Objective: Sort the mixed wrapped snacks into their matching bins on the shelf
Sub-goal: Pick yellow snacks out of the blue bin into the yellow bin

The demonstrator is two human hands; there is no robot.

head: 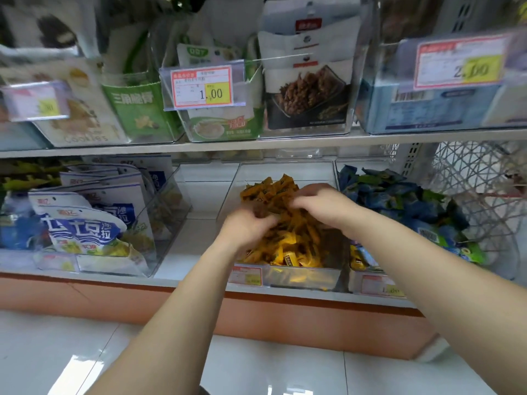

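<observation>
– Lower shelf point(182, 252), white, carrying clear bins side by side. State the position of the goods.

– Yellow wrapped snacks point(296, 243) are heaped in the middle bin point(302, 276), which has a price tag on its front wall. Blue and green wrapped snacks point(399, 198) fill the neighbouring bin point(370, 283) to the right. A few yellow packets lie at the front of that neighbouring bin.

– And the hands?

– Both are inside the middle bin, on top of the yellow heap and close together. The left hand point(245, 228) sits at the heap's left side, fingers curled tight round a small bunch of packets.

– The right?

– The right hand point(325, 205) is set further back, palm down, its fingers point(299, 205) bent into the pile. Blur is heavy there, so I cannot tell whether it actually pinches a packet.
</observation>
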